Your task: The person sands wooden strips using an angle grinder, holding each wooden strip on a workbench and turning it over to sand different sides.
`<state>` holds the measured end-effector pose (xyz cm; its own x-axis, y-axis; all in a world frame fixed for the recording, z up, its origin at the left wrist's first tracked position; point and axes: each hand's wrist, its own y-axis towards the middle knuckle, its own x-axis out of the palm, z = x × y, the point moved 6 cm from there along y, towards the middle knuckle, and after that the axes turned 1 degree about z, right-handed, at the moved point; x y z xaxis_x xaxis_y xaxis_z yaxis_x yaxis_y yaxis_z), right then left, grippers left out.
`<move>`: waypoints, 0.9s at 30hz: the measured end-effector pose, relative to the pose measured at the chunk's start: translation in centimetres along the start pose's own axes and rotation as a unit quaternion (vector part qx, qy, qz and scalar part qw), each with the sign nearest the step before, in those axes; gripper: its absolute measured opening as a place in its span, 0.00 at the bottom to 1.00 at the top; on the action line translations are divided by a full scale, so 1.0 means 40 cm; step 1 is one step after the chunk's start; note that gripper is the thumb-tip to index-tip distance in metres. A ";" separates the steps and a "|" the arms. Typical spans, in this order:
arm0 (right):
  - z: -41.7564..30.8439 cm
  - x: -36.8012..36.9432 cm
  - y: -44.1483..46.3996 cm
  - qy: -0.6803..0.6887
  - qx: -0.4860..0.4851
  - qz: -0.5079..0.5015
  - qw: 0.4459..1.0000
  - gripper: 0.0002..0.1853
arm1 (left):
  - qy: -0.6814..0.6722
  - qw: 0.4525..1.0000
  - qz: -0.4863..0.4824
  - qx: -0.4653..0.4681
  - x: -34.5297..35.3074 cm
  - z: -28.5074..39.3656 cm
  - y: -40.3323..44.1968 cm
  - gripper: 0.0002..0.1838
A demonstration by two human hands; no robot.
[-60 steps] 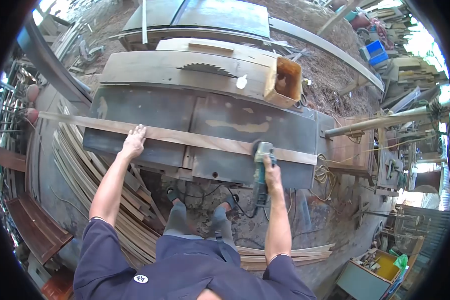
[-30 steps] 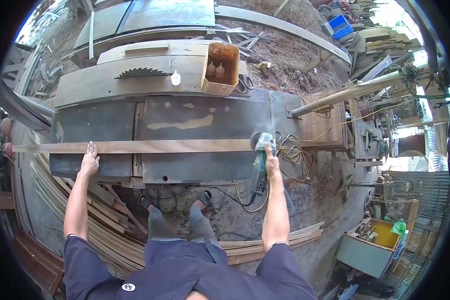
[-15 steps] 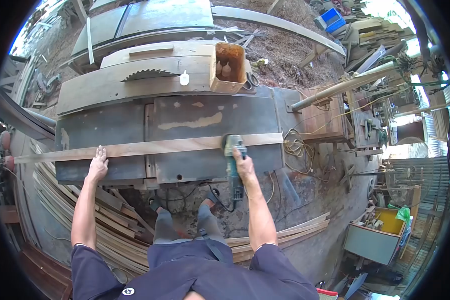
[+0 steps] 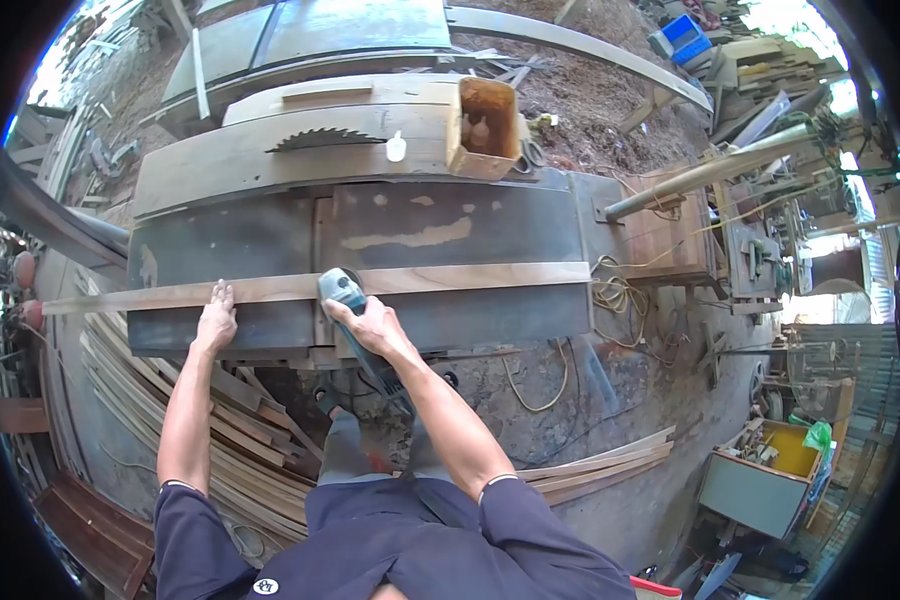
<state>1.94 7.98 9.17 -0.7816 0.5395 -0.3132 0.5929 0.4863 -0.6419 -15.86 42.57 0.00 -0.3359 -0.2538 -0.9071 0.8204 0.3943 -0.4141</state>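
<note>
A long, thin wooden strip [image 4: 480, 275] lies across the dark worktable [image 4: 410, 205], its left end reaching past the table edge. My left hand [image 4: 218, 318] rests on the strip's near edge with its fingers stretched out flat, left of the table's seam. In my right hand [image 4: 375, 327] is a green angle grinder [image 4: 343, 289], gripped round its body. Its head sits on the strip near the middle, and its back end points down toward my legs. The disc under the head is mostly hidden.
Behind the strip are a circular saw blade [image 4: 325, 141], a white bottle [image 4: 396, 147] and a rusty open container [image 4: 483, 165]. A coiled cord [image 4: 620, 295] hangs at the table's right end. Wooden strips [image 4: 185, 420] are stacked on the floor at left. A metal pipe [image 4: 710, 172] slants at right.
My right hand has slid the angle grinder left along the strip, from right of the middle to near my left hand, and the grinder has tilted. My left hand stays on the strip.
</note>
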 end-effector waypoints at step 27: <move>0.647 -0.781 -0.067 0.159 0.053 0.255 0.952 0.52 | 0.049 0.996 -0.064 -0.040 0.068 -0.090 0.054 0.38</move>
<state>19.75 -27.95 2.57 -0.2888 0.8762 -0.3858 0.8438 0.0425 -0.5350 -16.67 45.90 -3.63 -0.4818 -0.2201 -0.8482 0.7305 0.4337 -0.5275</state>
